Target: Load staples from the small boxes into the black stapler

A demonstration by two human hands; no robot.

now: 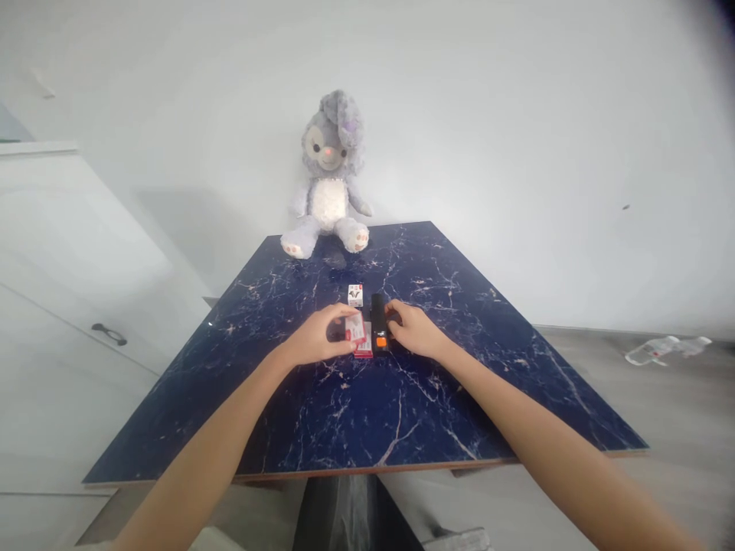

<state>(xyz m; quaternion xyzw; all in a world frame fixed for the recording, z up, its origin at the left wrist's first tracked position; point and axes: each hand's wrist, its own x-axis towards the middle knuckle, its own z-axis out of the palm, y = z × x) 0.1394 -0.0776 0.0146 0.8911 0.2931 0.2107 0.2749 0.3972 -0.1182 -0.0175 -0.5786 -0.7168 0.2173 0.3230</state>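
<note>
My left hand (323, 334) is closed, with a small red-and-white box (354, 327) pinched between thumb and fingers. Just beneath and beyond this box, a second red-and-white box (364, 350) lies on the table. My right hand (412, 327) has its fingers curled against the right side of a long black object with an orange patch, which looks like a stapler (378, 317). Its far end points away from me. Behind my left fingertips stands a small white box (355, 295) with a dark picture printed on it.
The dark blue marble-patterned table (344, 428) has a light edge near me. A grey plush rabbit (329, 176) sits at its far end against the white wall. To the left is a white cabinet (69, 306); clear plastic items (666, 349) lie on the floor at right.
</note>
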